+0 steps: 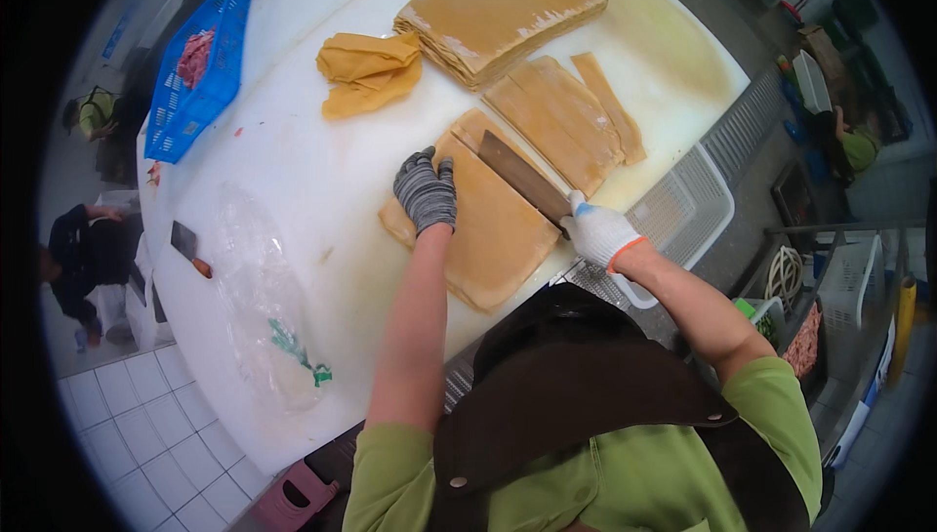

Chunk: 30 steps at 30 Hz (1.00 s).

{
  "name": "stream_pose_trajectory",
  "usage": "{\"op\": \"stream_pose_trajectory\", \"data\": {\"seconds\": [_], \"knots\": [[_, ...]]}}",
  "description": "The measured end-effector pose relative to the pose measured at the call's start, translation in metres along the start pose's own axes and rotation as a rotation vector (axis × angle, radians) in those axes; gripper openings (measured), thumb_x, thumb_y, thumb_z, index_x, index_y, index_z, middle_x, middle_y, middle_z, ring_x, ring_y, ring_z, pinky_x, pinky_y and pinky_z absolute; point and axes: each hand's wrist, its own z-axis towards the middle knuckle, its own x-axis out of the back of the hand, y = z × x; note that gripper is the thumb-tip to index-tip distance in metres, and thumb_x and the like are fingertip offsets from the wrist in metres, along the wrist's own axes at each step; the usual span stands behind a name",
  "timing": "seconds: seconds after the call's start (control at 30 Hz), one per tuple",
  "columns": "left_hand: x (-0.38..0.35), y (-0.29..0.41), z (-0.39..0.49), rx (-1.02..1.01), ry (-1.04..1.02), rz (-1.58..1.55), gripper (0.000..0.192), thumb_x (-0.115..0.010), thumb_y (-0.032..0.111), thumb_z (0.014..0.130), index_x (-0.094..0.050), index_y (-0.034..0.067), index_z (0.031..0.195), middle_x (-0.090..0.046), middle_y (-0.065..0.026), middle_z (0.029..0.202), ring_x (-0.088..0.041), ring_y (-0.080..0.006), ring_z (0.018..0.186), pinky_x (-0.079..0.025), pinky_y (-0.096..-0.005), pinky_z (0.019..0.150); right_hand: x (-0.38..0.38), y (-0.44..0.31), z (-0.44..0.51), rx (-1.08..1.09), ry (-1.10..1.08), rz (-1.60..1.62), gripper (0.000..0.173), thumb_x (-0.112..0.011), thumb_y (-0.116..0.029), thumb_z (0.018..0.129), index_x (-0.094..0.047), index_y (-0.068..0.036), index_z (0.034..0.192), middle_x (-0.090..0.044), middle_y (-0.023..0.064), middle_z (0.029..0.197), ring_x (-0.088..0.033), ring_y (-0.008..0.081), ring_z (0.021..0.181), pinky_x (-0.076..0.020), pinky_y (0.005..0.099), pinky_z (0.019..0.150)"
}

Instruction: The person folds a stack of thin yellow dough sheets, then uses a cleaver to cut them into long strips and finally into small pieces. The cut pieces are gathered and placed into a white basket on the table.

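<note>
My left hand [427, 191], in a grey knit glove, presses flat on a stack of tan sheets [498, 239], perhaps tofu skin. In a white glove with an orange cuff, my right hand [602, 233] grips the handle of a broad knife [523, 177]. The blade lies along the stack's right part, beside a narrow strip [476, 122]. Further right are wide cut strips [556, 118] and a separate narrow strip [606, 104]. A thick stack of sheets [505, 8] sits behind them, with a crumpled yellow sheet [370, 74] at its left corner.
On the white table [307, 166] are a blue basket [234, 41] with pink meat, a cleaver [184, 239] and a clear plastic bag [256, 298]. A white basket [706, 202] stands beyond the table's right edge. People [80, 261] are at the left and a person [856, 144] at the right.
</note>
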Motion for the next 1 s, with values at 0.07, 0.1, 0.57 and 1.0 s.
{"op": "stream_pose_trajectory", "data": {"seconds": [0.07, 0.1, 0.57, 1.0], "knots": [[0.001, 0.002, -0.001, 0.005, -0.005, 0.006, 0.037, -0.067, 0.029, 0.088, -0.067, 0.005, 0.115, -0.066, -0.0174, 0.115, -0.058, -0.0338, 0.112, -0.041, -0.0444, 0.102, 0.012, 0.011, 0.004, -0.039, 0.016, 0.03, 0.033, -0.049, -0.025, 0.096, -0.045, 0.003, 0.112, -0.066, 0.0301, 0.085, -0.065, 0.0474, 0.081, -0.0505, 0.0533, 0.073], [0.001, 0.002, 0.0, 0.01, -0.015, 0.016, 0.038, -0.067, 0.029, 0.088, -0.066, 0.005, 0.117, -0.065, -0.0174, 0.116, -0.058, -0.0338, 0.112, -0.041, -0.0442, 0.102, 0.017, 0.015, 0.005, -0.073, 0.018, 0.048, 0.033, -0.049, -0.026, 0.096, -0.045, 0.002, 0.112, -0.066, 0.03, 0.085, -0.065, 0.0475, 0.082, -0.0503, 0.0536, 0.074], [0.024, -0.034, -0.022, 0.027, 0.011, 0.097, 0.037, -0.064, 0.034, 0.09, -0.066, 0.008, 0.117, -0.066, -0.0126, 0.117, -0.056, -0.0313, 0.115, -0.032, -0.0472, 0.109, 0.015, -0.046, 0.011, 0.158, 0.068, 0.145, 0.03, -0.048, -0.025, 0.097, -0.042, 0.003, 0.108, -0.062, 0.0318, 0.072, -0.062, 0.0501, 0.07, -0.0484, 0.0566, 0.064], [0.018, -0.036, -0.022, 0.029, -0.008, 0.056, 0.035, -0.061, 0.035, 0.091, -0.067, 0.009, 0.114, -0.067, -0.0135, 0.11, -0.057, -0.0305, 0.109, -0.032, -0.0489, 0.109, -0.011, -0.087, 0.037, 0.033, -0.031, -0.053, 0.02, -0.048, -0.013, 0.093, -0.045, 0.005, 0.101, -0.064, 0.0292, 0.072, -0.066, 0.045, 0.067, -0.0504, 0.0533, 0.06]]}}
